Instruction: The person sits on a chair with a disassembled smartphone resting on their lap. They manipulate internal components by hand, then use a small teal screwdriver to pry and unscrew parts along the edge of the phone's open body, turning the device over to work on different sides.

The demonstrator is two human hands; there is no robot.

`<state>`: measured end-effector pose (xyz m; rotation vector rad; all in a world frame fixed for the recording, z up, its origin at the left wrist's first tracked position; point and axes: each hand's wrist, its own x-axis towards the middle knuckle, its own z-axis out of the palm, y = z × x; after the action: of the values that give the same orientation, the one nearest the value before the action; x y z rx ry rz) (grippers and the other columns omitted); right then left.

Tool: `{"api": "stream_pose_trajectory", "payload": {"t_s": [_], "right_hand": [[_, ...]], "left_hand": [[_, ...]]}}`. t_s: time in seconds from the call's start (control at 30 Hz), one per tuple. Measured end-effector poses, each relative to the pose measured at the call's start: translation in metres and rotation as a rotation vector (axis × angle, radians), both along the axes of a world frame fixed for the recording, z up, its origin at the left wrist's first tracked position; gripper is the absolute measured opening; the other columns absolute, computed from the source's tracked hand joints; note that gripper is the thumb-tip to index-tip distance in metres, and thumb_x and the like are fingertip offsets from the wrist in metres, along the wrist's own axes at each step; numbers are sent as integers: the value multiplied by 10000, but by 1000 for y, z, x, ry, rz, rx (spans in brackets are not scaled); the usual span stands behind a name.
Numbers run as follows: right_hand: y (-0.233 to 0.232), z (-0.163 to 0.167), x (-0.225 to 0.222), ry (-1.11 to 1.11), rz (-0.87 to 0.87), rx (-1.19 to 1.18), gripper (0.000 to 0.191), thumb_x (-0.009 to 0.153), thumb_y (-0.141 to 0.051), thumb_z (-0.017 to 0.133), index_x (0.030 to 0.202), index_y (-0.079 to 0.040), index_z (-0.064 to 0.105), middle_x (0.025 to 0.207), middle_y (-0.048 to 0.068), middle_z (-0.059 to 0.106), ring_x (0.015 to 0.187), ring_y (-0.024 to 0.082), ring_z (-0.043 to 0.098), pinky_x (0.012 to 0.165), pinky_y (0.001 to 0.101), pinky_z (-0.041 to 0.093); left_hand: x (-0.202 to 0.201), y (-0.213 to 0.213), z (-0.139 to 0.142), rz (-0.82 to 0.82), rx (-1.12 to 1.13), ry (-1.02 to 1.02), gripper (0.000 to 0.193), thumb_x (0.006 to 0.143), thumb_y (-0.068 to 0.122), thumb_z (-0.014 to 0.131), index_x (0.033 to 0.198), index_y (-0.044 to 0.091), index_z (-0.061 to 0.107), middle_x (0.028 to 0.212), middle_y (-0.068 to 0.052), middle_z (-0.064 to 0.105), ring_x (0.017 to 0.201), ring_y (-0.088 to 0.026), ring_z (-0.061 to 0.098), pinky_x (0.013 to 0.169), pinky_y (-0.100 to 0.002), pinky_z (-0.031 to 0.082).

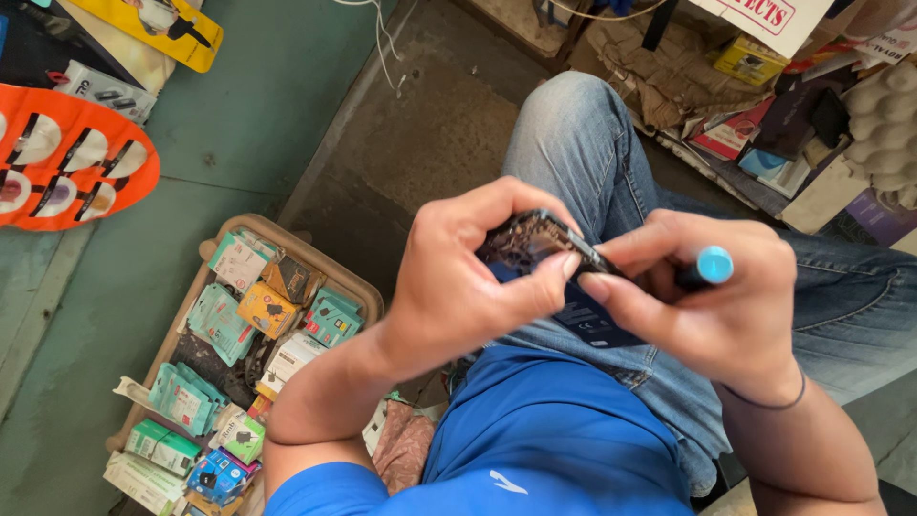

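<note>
On the floor at the near left stands a tan tray (368, 296) crammed with small retail packages: mint-green sachets (218, 320) along its left side, a yellow box (266, 310) near its middle, teal packets (332, 320) on the right, a white box (293, 355) below them, and green, white and blue cartons (162, 446) spilling past its near end. At the far left an orange card (72, 172) carries a row of oval blisters with small dark parts, and beyond it a yellow hanging card (177, 29) lies at an angle. At the far right a white sign with red lettering (764, 19) leans over a cluttered shelf (764, 153) holding a small yellow box (750, 59), flat red and blue packets and grey egg-tray cardboard (888, 124). In the middle, above a knee in blue jeans (583, 143), the left hand (458, 287) is curled around an opened phone (535, 244), thumb below and fingers over its far edge, so that dark circuitry faces up. The right hand (716, 296) is closed around a screwdriver with a light blue cap (712, 265), its fingertips touching the phone's right end. The phone sits between the two hands, just over the lap, with a dark blue label (592, 325) showing under it.
</note>
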<state>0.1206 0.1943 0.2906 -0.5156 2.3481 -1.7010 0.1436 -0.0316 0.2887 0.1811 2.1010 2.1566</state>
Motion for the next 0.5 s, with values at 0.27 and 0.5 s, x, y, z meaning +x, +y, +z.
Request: {"api": "stream_pose_trajectory", "payload": {"t_s": [0.27, 0.5], "right_hand": [[7, -42, -7, -529, -137, -425, 143, 863, -19, 763, 977, 1, 680, 880, 37, 742, 733, 49, 658, 678, 187, 521], [0, -62, 3, -612, -212, -525, 156, 919, -52, 767, 1041, 0, 685, 861, 11, 690, 630, 1, 517, 524, 147, 346]], "left_hand": [[-1, -4, -27, -37, 576, 10, 742, 1114, 625, 495, 1543, 28, 394, 1393, -158, 562, 1283, -200, 577, 1160, -333, 443], [20, 59, -55, 61, 1042, -83, 861, 1092, 674, 393, 1617, 4, 265, 1469, -209, 480, 1355, -277, 546, 1201, -421, 423]]}}
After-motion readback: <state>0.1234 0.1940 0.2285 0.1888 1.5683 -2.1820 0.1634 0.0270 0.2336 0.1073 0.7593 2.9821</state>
